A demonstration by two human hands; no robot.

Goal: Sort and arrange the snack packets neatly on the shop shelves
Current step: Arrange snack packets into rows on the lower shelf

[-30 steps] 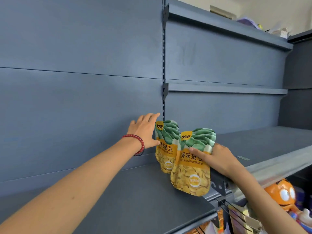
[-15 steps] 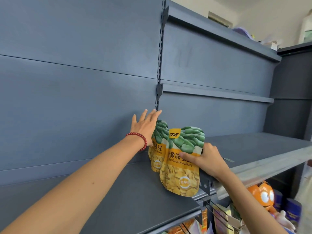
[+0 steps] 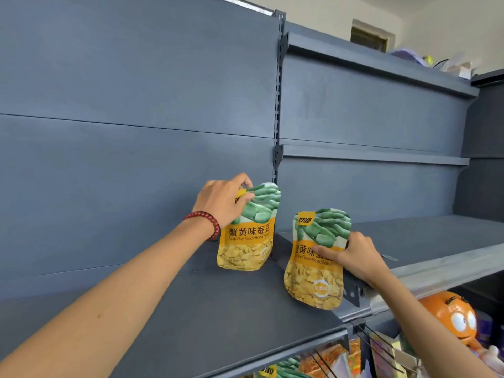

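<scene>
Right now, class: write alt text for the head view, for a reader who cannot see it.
Two hands hold yellow-and-green foil broad-bean pouches upright on a grey metal shelf. The left hand, wearing a red bead bracelet, pinches the top of the rear pouch; the right hand grips the front pouch at the shelf's edge.

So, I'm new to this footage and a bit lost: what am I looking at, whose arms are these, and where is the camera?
There is no machine here. A person wears a camera on the head, looking forward and down, so the arms are their own. The left hand, with a red bead bracelet on its wrist, pinches the top of the left packet. The right hand grips the right packet. Both broad bean packets stand upright, apart, on the grey shelf.
</scene>
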